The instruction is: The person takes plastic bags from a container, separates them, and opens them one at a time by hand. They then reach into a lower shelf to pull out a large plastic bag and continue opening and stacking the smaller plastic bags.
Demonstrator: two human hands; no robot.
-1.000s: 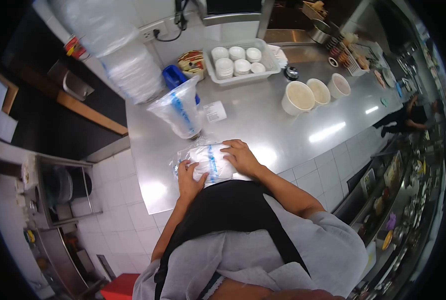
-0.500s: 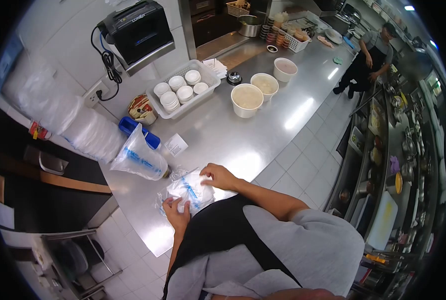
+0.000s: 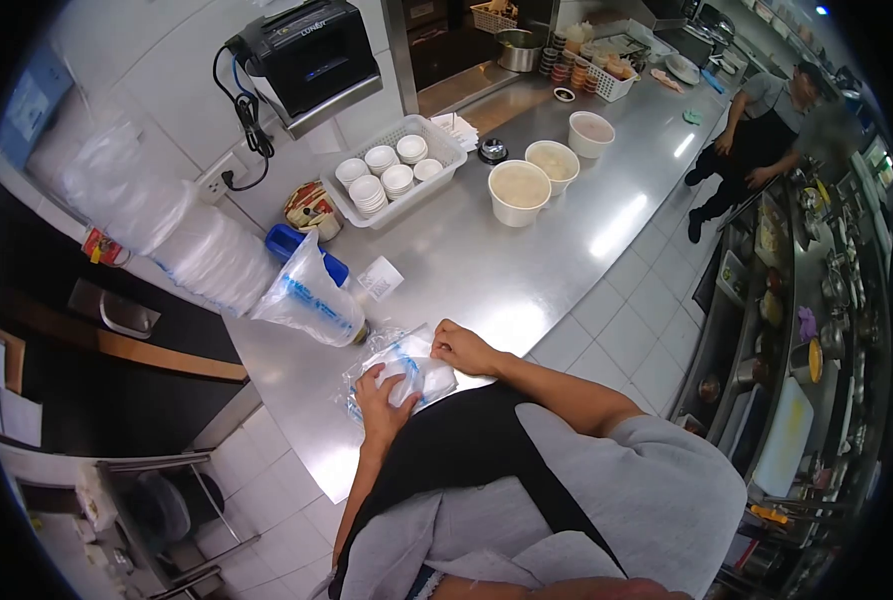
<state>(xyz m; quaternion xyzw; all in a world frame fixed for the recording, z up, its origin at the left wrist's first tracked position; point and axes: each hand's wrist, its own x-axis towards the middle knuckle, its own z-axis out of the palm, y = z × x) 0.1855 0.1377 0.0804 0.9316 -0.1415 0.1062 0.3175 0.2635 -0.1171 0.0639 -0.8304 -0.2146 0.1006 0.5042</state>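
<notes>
A stack of clear plastic bags with blue print (image 3: 428, 345) lies on the steel counter close to the apron. My left hand (image 3: 384, 402) rests on the stack's left part, thumb and fingers curved round a bulged piece of the plastic. At the upper right edge of the stack, my right hand (image 3: 458, 348) pinches the plastic with its fingertips. Just beyond my hands stands an upright printed plastic bag (image 3: 311, 300), in front of a blue holder (image 3: 334, 268). A small white label (image 3: 380, 278) is on the counter beside it.
Three white tubs (image 3: 519, 190) stand on the counter (image 3: 446, 270). Left of them are a basket of small white cups (image 3: 456, 168) and a bell (image 3: 492, 150). Lid stacks (image 3: 228, 262) line the wall under a black printer (image 3: 306, 60). A person (image 3: 756, 130) is at the far right.
My left hand has closed round a raised fold of the plastic, and my right fingers have come together on the stack's edge. The view has shifted, and the person at the far right has changed stance.
</notes>
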